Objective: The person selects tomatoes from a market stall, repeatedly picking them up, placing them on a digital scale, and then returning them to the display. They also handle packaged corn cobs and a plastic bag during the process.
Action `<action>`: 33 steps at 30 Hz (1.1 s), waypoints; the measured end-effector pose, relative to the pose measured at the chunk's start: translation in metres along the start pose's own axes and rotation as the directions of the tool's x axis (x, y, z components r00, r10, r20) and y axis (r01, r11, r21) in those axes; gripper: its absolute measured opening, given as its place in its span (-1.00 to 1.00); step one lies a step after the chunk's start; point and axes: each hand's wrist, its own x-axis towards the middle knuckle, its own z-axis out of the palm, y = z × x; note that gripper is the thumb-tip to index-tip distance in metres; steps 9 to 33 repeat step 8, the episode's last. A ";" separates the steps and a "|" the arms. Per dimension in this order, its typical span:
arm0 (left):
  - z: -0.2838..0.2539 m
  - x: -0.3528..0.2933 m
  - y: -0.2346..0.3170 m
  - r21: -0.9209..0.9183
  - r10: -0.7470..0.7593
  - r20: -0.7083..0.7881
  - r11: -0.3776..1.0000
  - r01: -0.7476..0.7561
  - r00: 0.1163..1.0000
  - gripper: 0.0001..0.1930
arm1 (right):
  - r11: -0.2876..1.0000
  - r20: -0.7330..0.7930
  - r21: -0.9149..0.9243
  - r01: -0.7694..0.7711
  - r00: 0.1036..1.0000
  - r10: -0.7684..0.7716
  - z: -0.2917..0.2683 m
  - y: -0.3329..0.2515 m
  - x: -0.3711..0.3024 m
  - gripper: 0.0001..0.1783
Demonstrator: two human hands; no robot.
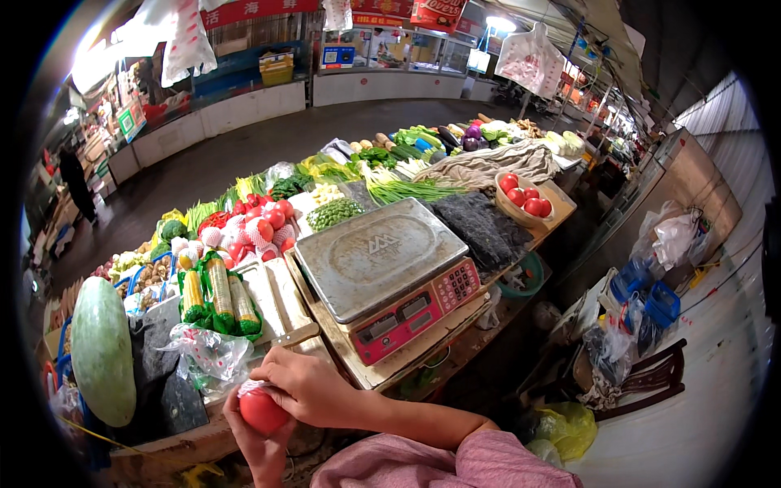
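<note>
A red tomato [263, 415] is held low at the front edge of the stall. My left hand [254, 447] wraps it from the left and below. Over its top comes my right hand [313, 385], fingers closed on a white foam net [247, 387] bunched at the tomato's upper end. The right fingers partly cover both. Just beyond lies a crumpled clear plastic bag [213, 351], beside wrapped corn cobs [221, 294]. A knife [294, 333] rests on the boards near my right hand.
A red digital scale [382, 272] with a steel pan stands ahead. Tomatoes [259, 232], some in foam nets, are piled behind the boards. A large winter melon [103, 354] stands left; a basket of tomatoes [502, 210] sits right. A wooden chair [651, 378] is at far right.
</note>
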 end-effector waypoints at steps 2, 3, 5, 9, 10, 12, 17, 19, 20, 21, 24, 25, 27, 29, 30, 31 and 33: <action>0.000 0.001 -0.007 0.151 0.074 -0.092 0.987 -0.060 0.993 0.05 | 0.994 -0.054 -0.082 0.067 0.996 -0.072 0.004 -0.003 -0.004 -0.68; 0.001 0.002 -0.007 0.165 0.082 -0.131 0.984 -0.060 0.988 0.05 | 0.988 -0.082 -0.116 0.099 0.991 -0.109 0.009 -0.002 -0.005 -0.67; 0.002 0.003 -0.007 0.198 0.119 -0.205 0.977 -0.078 0.971 0.06 | 0.981 -0.120 -0.151 0.118 0.983 -0.136 0.016 0.001 -0.007 -0.64; 0.002 0.001 -0.010 0.275 0.212 -0.282 0.952 -0.133 0.936 0.07 | 0.985 -0.134 -0.136 0.102 0.984 -0.121 0.027 0.003 -0.009 -0.62; 0.002 0.001 -0.010 0.275 0.212 -0.282 0.952 -0.133 0.936 0.07 | 0.985 -0.134 -0.136 0.102 0.984 -0.121 0.027 0.003 -0.009 -0.62; 0.002 0.001 -0.010 0.275 0.212 -0.282 0.952 -0.133 0.936 0.07 | 0.985 -0.134 -0.136 0.102 0.984 -0.121 0.027 0.003 -0.009 -0.62; 0.002 0.001 -0.010 0.275 0.212 -0.282 0.952 -0.133 0.936 0.07 | 0.985 -0.134 -0.136 0.102 0.984 -0.121 0.027 0.003 -0.009 -0.62; 0.002 0.001 -0.010 0.275 0.212 -0.282 0.952 -0.133 0.936 0.07 | 0.985 -0.134 -0.136 0.102 0.984 -0.121 0.027 0.003 -0.009 -0.62; 0.002 0.001 -0.010 0.275 0.212 -0.282 0.952 -0.133 0.936 0.07 | 0.985 -0.134 -0.136 0.102 0.984 -0.121 0.027 0.003 -0.009 -0.62; 0.002 0.001 -0.010 0.275 0.212 -0.282 0.952 -0.133 0.936 0.07 | 0.985 -0.134 -0.136 0.102 0.984 -0.121 0.027 0.003 -0.009 -0.62; 0.002 0.001 -0.010 0.275 0.212 -0.282 0.952 -0.133 0.936 0.07 | 0.985 -0.134 -0.136 0.102 0.984 -0.121 0.027 0.003 -0.009 -0.62; 0.002 0.001 -0.010 0.275 0.212 -0.282 0.952 -0.133 0.936 0.07 | 0.985 -0.134 -0.136 0.102 0.984 -0.121 0.027 0.003 -0.009 -0.62; 0.002 0.001 -0.010 0.275 0.212 -0.282 0.952 -0.133 0.936 0.07 | 0.985 -0.134 -0.136 0.102 0.984 -0.121 0.027 0.003 -0.009 -0.62; 0.002 0.001 -0.010 0.275 0.212 -0.282 0.952 -0.133 0.936 0.07 | 0.985 -0.134 -0.136 0.102 0.984 -0.121 0.027 0.003 -0.009 -0.62; 0.002 0.001 -0.010 0.275 0.212 -0.282 0.952 -0.133 0.936 0.07 | 0.985 -0.134 -0.136 0.102 0.984 -0.121 0.027 0.003 -0.009 -0.62; 0.002 0.001 -0.010 0.275 0.212 -0.282 0.952 -0.133 0.936 0.07 | 0.985 -0.134 -0.136 0.102 0.984 -0.121 0.027 0.003 -0.009 -0.62; 0.002 0.001 -0.010 0.275 0.212 -0.282 0.952 -0.133 0.936 0.07 | 0.985 -0.134 -0.136 0.102 0.984 -0.121 0.027 0.003 -0.009 -0.62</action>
